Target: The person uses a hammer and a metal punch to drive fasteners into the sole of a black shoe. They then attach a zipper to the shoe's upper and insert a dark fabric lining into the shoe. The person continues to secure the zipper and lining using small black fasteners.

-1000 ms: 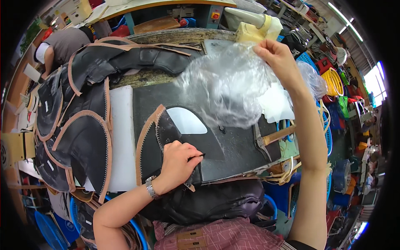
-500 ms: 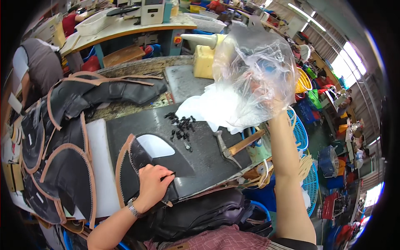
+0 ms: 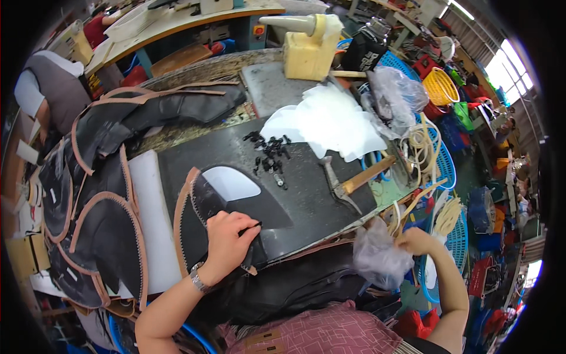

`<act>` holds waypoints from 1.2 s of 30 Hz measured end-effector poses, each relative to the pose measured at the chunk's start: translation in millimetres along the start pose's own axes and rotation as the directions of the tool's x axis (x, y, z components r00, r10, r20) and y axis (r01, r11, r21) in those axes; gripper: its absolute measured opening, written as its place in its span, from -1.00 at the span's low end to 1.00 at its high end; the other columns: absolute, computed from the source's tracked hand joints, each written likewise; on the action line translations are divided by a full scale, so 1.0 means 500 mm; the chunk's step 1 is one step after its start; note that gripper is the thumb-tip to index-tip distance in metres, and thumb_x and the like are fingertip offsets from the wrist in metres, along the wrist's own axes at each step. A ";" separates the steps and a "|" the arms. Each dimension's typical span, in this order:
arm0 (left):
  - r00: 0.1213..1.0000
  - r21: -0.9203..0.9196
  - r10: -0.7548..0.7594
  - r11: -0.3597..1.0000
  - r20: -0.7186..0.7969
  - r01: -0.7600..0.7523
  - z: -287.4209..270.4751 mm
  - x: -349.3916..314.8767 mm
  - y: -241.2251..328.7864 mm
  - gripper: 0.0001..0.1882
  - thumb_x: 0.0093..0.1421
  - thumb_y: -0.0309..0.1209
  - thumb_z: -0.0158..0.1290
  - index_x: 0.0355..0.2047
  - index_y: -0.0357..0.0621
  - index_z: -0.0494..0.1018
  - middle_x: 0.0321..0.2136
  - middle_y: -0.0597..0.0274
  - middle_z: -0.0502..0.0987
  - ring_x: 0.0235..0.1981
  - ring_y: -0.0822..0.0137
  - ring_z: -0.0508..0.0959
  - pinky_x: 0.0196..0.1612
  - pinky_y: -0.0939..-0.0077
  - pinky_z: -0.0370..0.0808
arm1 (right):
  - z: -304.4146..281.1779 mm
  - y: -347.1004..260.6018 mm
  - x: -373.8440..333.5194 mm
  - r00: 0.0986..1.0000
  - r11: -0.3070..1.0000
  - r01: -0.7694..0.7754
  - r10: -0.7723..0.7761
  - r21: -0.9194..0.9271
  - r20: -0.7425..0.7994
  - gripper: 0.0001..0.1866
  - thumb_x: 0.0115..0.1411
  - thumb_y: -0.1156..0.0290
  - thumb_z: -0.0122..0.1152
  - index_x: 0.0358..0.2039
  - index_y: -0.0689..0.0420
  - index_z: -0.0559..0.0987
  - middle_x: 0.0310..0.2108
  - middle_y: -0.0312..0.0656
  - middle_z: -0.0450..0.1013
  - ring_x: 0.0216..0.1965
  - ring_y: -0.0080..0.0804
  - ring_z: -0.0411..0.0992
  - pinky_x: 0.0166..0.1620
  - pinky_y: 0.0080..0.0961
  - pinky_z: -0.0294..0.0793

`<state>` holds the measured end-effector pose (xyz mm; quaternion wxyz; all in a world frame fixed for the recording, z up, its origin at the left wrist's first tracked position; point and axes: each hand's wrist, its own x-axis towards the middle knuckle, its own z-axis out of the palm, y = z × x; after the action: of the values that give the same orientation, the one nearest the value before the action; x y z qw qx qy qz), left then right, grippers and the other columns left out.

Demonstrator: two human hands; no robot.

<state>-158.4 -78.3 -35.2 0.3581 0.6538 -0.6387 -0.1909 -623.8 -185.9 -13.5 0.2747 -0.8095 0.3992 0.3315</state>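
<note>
Toward four o'clock, clamps a crumpled clear plastic bag [image 3: 380,258] in the right grip [image 3: 416,242]; toward seven, pinches a small black piece [image 3: 258,224] in the left grip [image 3: 229,237].

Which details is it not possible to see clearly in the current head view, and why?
In the head view:
What the left hand pinches: only a dark tip shows; the hand covers the rest.
Whether the plastic bag at the right hand holds anything: its crumpled, hazy film obscures this.
Exact type of the black pieces: too small.
Maroon garment: cut off by the lower edge.
</note>
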 end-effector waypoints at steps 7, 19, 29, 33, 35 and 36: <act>0.999 0.041 -0.036 0.999 0.027 0.035 -0.006 -0.002 -0.003 -0.91 -0.02 -0.38 0.16 -0.47 -0.07 0.57 -0.44 0.40 0.54 -0.36 0.34 0.40 -0.16 0.42 0.20 | -0.109 -0.245 0.098 0.681 0.878 0.476 -0.341 0.038 -0.648 -0.81 0.06 0.37 0.18 -0.30 0.14 0.50 -0.43 -0.14 0.46 -0.38 -0.18 0.47 -0.35 -0.35 0.45; 0.997 -0.033 -0.071 0.997 0.007 0.071 0.001 0.005 0.001 -0.92 -0.04 -0.40 0.17 -0.49 -0.07 0.57 -0.47 0.41 0.55 -0.42 0.35 0.39 -0.20 0.43 0.23 | -0.218 -0.413 0.342 0.623 0.829 0.485 -0.104 0.279 -0.775 -0.80 -0.04 0.39 0.26 -0.44 0.19 0.47 -0.45 -0.12 0.41 -0.46 -0.23 0.42 -0.36 -0.38 0.40; 0.992 -0.040 -0.124 0.991 0.022 0.125 -0.005 0.004 0.001 -0.91 -0.04 -0.41 0.19 -0.47 -0.07 0.57 -0.54 0.41 0.53 -0.45 0.37 0.38 -0.21 0.45 0.24 | -0.160 -0.517 0.320 0.762 0.277 0.647 -0.244 0.711 -0.599 -0.66 0.02 0.51 0.28 -0.15 0.16 0.50 -0.40 -0.33 0.38 -0.39 -0.67 0.37 -0.31 -0.67 0.41; 0.990 -0.061 -0.136 0.989 0.027 0.137 -0.005 0.002 -0.002 -0.92 -0.02 -0.41 0.17 -0.47 -0.06 0.57 -0.55 0.40 0.53 -0.45 0.38 0.39 -0.19 0.46 0.24 | -0.143 -0.524 0.313 0.720 0.348 0.692 -0.259 0.633 -0.644 -0.57 0.01 0.53 0.27 -0.06 0.13 0.44 -0.42 -0.31 0.38 -0.42 -0.64 0.38 -0.32 -0.64 0.42; 0.991 -0.105 -0.131 0.986 -0.009 0.130 -0.003 0.000 -0.005 -0.93 -0.01 -0.39 0.15 -0.50 -0.06 0.57 -0.57 0.40 0.52 -0.46 0.36 0.37 -0.20 0.43 0.21 | -0.137 -0.524 0.309 0.713 0.392 0.695 -0.265 0.603 -0.649 -0.50 -0.03 0.56 0.29 -0.02 0.11 0.42 -0.44 -0.28 0.38 -0.45 -0.60 0.38 -0.34 -0.63 0.43; 0.991 -0.127 -0.129 0.984 -0.027 0.125 -0.003 0.000 -0.006 -0.92 0.00 -0.38 0.14 -0.51 -0.07 0.58 -0.59 0.39 0.52 -0.47 0.35 0.36 -0.20 0.42 0.20 | -0.134 -0.525 0.311 0.671 0.425 0.727 -0.275 0.540 -0.688 -0.47 -0.05 0.56 0.30 -0.01 0.11 0.40 -0.45 -0.26 0.38 -0.46 -0.57 0.39 -0.35 -0.60 0.43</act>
<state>-155.3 -78.1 -36.3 0.3966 0.6729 -0.5760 -0.2413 -313.2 -166.2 -41.6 0.5739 -0.7407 0.2842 -0.2032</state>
